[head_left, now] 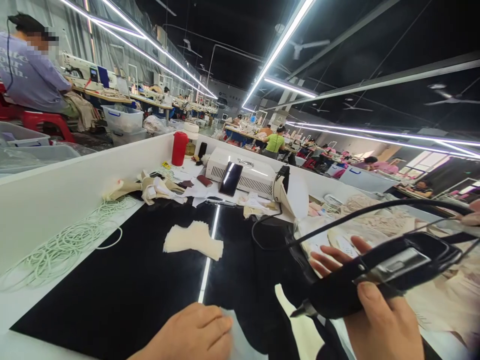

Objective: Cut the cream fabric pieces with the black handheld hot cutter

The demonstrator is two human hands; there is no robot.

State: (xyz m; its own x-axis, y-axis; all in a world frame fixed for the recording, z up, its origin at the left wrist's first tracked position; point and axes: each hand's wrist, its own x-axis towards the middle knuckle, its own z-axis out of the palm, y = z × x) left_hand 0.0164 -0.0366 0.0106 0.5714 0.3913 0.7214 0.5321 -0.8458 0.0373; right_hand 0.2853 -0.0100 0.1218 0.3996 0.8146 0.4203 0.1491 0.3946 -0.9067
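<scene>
My right hand (384,322) grips the tool (393,265); my left hand (195,334) curls on the sheet (242,337), hold unclear. Only the stack (193,240) seems finished.

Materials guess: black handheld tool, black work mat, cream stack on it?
Tool: likely hard plastic, semi-gloss, with soft highlights; its side plate looks metallic, bright grey.
Mat: smooth, glossy, perhaps rubber or plastic; reflects light as a bright streak.
Cream stack: matte, probably fabric or thin foam; layered edges, no shine.
</scene>
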